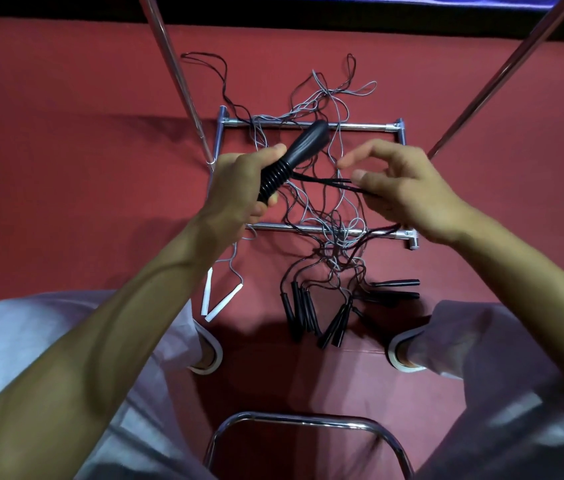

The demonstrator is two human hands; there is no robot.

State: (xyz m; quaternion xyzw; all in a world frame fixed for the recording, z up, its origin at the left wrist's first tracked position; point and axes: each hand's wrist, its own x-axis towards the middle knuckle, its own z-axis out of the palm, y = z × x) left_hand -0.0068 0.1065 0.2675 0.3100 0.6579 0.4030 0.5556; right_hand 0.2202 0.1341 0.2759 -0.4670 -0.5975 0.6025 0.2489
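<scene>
left hand: left hand (239,188) grips the ribbed lower part of black handle (294,157), fingers and thumb curled round it
black handle: raised above the floor, tilted, smooth end up and to the right, over the far bar of the rack
right hand: right hand (408,192) pinches black cord (325,181) between thumb and curled fingers, index finger stretched out free
black cord: runs from the ribbed end of the handle straight across to the right hand, taut, several strands close together; goes on under the right hand, down to the tangle
tangle: knot of grey and black cords (336,230) draped over chrome rack (360,126), densest at the near bar, loose loops spilling onto the floor beyond the far bar
spare handles: bunch of black handles (311,313) lying on red floor (66,133) below the tangle, two more pointing right
white handles: pair of white handles (220,303) on the floor left of the black bunch, on a grey cord
poles: two chrome poles (176,74) slant up from the rack area
near edge: chrome chair frame (294,419) between the person's knees, shoes (209,355) on either side
</scene>
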